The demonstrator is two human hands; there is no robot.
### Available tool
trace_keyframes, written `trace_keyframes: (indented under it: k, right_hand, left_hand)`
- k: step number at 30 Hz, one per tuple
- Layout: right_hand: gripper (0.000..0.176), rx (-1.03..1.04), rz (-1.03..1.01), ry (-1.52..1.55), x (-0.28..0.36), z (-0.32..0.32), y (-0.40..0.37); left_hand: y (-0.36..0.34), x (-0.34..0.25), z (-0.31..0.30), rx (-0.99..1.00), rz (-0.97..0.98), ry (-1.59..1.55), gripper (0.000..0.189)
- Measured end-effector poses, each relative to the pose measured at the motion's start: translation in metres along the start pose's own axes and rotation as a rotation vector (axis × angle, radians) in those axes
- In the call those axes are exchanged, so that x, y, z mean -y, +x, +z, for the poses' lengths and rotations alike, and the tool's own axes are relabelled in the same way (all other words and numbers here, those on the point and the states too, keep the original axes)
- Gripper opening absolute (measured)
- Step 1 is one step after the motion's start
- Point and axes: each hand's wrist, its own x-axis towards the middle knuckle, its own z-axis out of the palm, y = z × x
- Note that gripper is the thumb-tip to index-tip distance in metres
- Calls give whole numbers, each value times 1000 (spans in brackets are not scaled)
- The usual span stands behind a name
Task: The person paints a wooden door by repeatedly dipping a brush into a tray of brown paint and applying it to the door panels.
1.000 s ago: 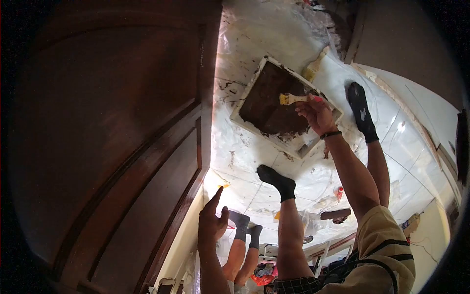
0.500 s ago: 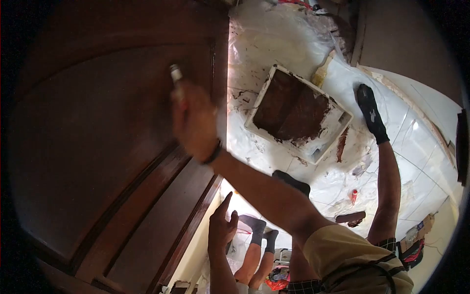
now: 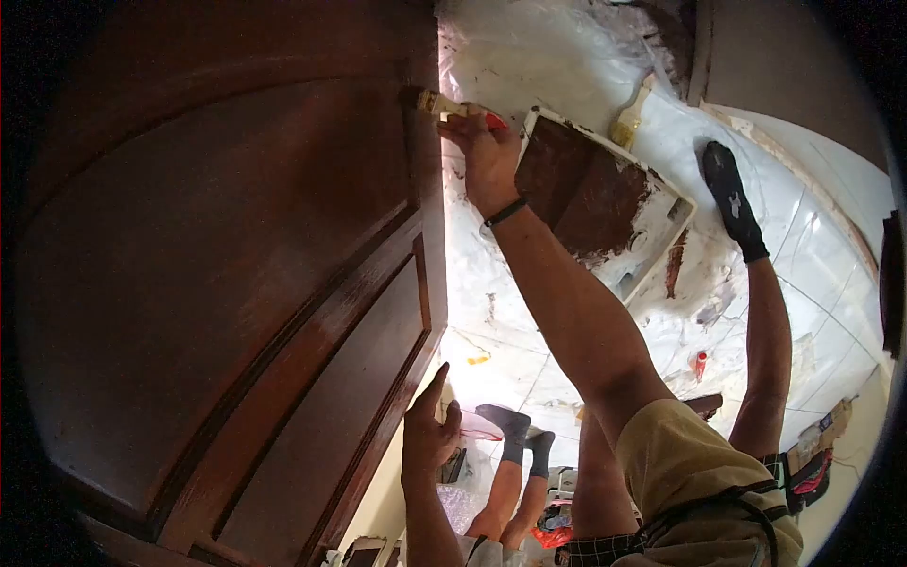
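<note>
My right hand [image 3: 487,165], with a dark band at the wrist, grips a paintbrush [image 3: 452,106] that has a red-tipped handle. The bristles meet the dark brown panelled door [image 3: 217,255] near its upper right edge. Lower down, beside the door's bottom right part, my left hand [image 3: 432,430] is raised with nothing in it, index finger stretched out and thumb apart. Beyond my right forearm, a white tray [image 3: 605,142] holds dark brown paint [image 3: 600,203], and the forearm overlaps its near side.
A wide brush [image 3: 631,118] lies at the tray's far side. Plastic sheeting [image 3: 529,47] spreads over the tiled floor. My black-socked foot [image 3: 729,189] stands right of the tray. Another person's grey-socked feet [image 3: 510,425] are below, and a small red tube [image 3: 699,365] lies on the floor.
My right hand has swept the paintbrush right and slightly up, from the door's panel to its edge. My left hand stays nearly still. The tray shows slightly farther right in view.
</note>
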Motion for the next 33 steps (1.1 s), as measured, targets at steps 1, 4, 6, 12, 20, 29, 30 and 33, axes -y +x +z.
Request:
trace_keyframes:
  k: [1,4,6,12,20,29,30,33]
  right_hand:
    - [19,-23,-72,-103,1,7,-2]
    - [22,209,-562,-671,-1,43,-44]
    - [27,284,-657,-635,32,77,-82]
    - [32,256,161,369,55,76,-61]
    - [22,56,-342,-405,-10,12,12]
    - [27,403,-272,-679,76,-14,-95]
    - [25,423,-324,-880,92,-41,-94]
    - [32,554,-549,-1503,118,-123,-64]
  left_hand:
    - [0,3,-1,-1,14,7,59]
    - [0,8,-1,48,-52,-47,57]
    - [0,5,2,41,-45,-37,55]
    - [-1,-10,1,3,-16,14,56]
    - [-7,-1,-3,-15,-36,-23,57]
    - [-13,-5,11,-33,-44,-70,56]
    - [-13,-3,13,-31,-37,-65,56]
    - [-14,-2,21,-9,-71,-79,57]
